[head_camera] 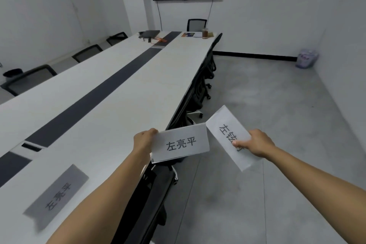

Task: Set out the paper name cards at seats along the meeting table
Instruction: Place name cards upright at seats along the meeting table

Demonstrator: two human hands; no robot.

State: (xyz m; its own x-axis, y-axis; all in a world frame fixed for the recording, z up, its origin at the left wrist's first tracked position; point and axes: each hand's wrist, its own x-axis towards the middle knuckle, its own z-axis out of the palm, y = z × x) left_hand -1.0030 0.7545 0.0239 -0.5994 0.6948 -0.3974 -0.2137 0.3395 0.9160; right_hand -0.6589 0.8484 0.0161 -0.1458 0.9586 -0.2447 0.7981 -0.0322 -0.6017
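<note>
Just past the long right edge of the meeting table, near 6 o'clock, the left hand pinches the first name card by its left end. At 4 o'clock the right hand grips the second name card, with its thumb on the front. The two cards come close at one corner. A third name card, blurry, sits on the table at 8 o'clock. Black chairs are tucked along the edge. Wide grey floor opens toward 3 o'clock.
</note>
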